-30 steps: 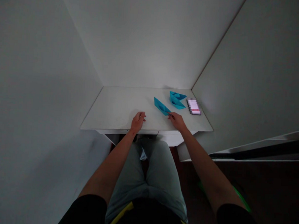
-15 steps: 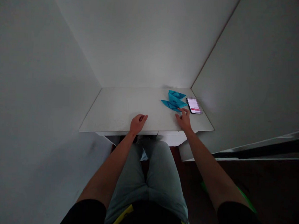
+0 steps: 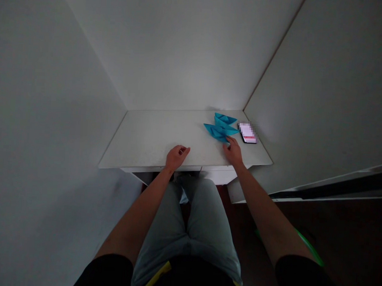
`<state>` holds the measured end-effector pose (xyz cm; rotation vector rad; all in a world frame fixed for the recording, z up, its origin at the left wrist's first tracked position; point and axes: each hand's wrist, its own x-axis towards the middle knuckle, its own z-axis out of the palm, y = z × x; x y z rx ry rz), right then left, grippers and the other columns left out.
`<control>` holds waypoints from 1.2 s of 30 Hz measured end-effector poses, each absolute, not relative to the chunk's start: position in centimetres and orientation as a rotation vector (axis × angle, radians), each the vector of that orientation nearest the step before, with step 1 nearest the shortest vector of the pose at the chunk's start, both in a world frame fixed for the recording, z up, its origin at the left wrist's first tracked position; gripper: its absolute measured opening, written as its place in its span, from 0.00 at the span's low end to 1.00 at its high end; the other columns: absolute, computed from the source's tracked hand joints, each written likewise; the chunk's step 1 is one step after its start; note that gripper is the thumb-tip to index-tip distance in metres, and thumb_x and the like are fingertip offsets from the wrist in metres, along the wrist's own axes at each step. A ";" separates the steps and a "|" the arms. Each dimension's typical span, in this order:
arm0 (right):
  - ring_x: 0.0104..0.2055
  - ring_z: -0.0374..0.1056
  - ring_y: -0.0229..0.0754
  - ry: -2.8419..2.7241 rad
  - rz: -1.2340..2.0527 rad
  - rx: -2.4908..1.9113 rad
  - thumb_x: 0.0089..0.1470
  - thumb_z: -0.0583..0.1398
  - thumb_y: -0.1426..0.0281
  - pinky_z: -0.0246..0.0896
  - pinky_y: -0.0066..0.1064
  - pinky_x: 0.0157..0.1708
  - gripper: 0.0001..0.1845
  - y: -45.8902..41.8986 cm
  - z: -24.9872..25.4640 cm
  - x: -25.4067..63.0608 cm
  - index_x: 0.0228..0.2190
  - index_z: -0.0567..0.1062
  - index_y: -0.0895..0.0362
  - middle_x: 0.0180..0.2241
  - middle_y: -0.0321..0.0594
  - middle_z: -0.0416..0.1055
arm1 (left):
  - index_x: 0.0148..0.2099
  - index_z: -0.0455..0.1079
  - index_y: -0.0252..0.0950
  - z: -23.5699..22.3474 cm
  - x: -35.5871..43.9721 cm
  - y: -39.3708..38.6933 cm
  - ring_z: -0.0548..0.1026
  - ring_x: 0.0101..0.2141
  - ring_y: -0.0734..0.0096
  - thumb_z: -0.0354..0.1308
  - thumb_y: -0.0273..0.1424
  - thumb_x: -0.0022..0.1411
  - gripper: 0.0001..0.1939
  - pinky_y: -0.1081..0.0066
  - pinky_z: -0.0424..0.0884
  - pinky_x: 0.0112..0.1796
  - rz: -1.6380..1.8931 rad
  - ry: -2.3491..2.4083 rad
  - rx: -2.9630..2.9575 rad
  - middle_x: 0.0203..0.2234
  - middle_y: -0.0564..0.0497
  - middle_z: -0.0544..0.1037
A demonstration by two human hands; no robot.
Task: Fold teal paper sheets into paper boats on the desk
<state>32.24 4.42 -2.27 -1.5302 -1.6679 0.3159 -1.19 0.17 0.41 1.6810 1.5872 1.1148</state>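
Blue folded paper boats sit close together at the right of the white tabletop. The rear paper boat (image 3: 226, 119) points toward the phone. A nearer paper boat (image 3: 216, 132) lies in front of it, overlapping other blue folds in the middle. My right hand (image 3: 233, 152) reaches this nearer boat, its fingertips touching the right end while the thumb stays apart below. My left hand (image 3: 177, 157) rests over the front of the tabletop, fingers curled in and thumb extended alongside, with nothing seen in it. The boats are to its upper right.
A phone (image 3: 247, 133) with a lit, blurred screen lies right of the boats, by the right side panel (image 3: 320, 89). White walls enclose the tabletop (image 3: 147, 134) at the left and back. Below its front edge are a drawer front (image 3: 219, 176) and my legs.
My right fingers have drawn closer together against the nearer boat, whose left tip has shifted slightly away from me. My left hand stays nearly still; the view has tilted a little.
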 end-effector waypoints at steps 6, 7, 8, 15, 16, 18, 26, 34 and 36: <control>0.42 0.74 0.50 -1.625 0.366 -1.429 0.64 0.59 0.57 0.75 0.45 0.44 0.21 4.3 -1.3 31.7 0.49 0.82 0.57 0.52 0.54 0.76 | 0.36 0.79 0.40 0.4 -1.3 0.3 0.75 0.31 0.63 0.67 0.46 0.66 0.15 0.65 0.71 0.37 1.129 1.534 1.651 0.31 0.48 0.82; 0.43 0.74 0.50 -1.617 0.367 -1.419 0.63 0.60 0.59 0.75 0.45 0.45 0.19 4.6 -1.2 31.3 0.48 0.82 0.57 0.51 0.53 0.76 | 0.36 0.79 0.40 0.4 -1.3 0.3 0.76 0.31 0.63 0.67 0.47 0.66 0.15 0.65 0.71 0.37 1.133 1.521 1.642 0.31 0.48 0.82; 0.44 0.73 0.50 -1.614 0.376 -1.405 0.61 0.60 0.62 0.74 0.45 0.46 0.18 5.0 -1.3 30.6 0.48 0.81 0.56 0.50 0.52 0.76 | 0.37 0.79 0.40 0.4 -1.4 0.3 0.76 0.31 0.64 0.66 0.47 0.66 0.16 0.65 0.71 0.37 1.139 1.507 1.633 0.31 0.48 0.82; 0.50 0.71 0.54 -1.784 0.588 -1.280 0.49 0.60 0.72 0.71 0.47 0.52 0.23 9.2 -1.6 23.6 0.48 0.79 0.55 0.50 0.50 0.77 | 0.46 0.77 0.37 0.5 -2.8 1.1 0.78 0.31 0.69 0.65 0.51 0.68 0.21 0.68 0.76 0.37 1.197 1.313 1.434 0.35 0.48 0.82; 0.51 0.71 0.54 -1.793 0.605 -1.270 0.49 0.60 0.72 0.71 0.47 0.52 0.24 9.9 -1.5 22.8 0.49 0.79 0.55 0.51 0.50 0.77 | 0.48 0.76 0.37 0.6 -3.3 1.4 0.78 0.30 0.70 0.64 0.51 0.68 0.21 0.68 0.77 0.36 1.196 1.297 1.376 0.37 0.47 0.82; 0.49 0.71 0.53 -1.810 0.658 -1.234 0.49 0.59 0.71 0.70 0.46 0.51 0.27 11.0 -1.2 21.7 0.52 0.78 0.56 0.50 0.49 0.77 | 0.49 0.75 0.37 0.8 -4.4 2.3 0.79 0.31 0.71 0.63 0.51 0.69 0.22 0.69 0.79 0.34 1.160 1.271 1.259 0.40 0.45 0.82; 0.27 0.65 0.39 -1.774 0.896 -1.210 0.51 0.59 0.68 0.65 0.34 0.31 0.39 12.8 -0.6 20.5 0.66 0.68 0.54 0.47 0.41 0.78 | 0.47 0.76 0.38 1.0 -7.3 8.9 0.75 0.30 0.69 0.66 0.51 0.67 0.21 0.76 0.70 0.20 1.160 1.330 1.213 0.37 0.45 0.79; 0.25 0.62 0.36 -1.728 0.869 -1.205 0.55 0.60 0.70 0.66 0.34 0.30 0.44 12.3 -0.9 20.3 0.71 0.56 0.49 0.58 0.48 0.76 | 0.38 0.79 0.38 0.6 -2.4 18.2 0.72 0.29 0.69 0.63 0.50 0.66 0.20 0.69 0.68 0.32 1.202 1.150 1.734 0.27 0.51 0.77; 0.27 0.64 0.37 -1.685 0.849 -1.230 0.56 0.60 0.69 0.67 0.34 0.29 0.43 12.3 -1.0 20.4 0.70 0.56 0.48 0.58 0.49 0.75 | 0.37 0.79 0.38 0.5 -1.6 19.4 0.70 0.27 0.69 0.64 0.50 0.66 0.20 0.69 0.66 0.31 1.143 1.077 1.834 0.24 0.53 0.74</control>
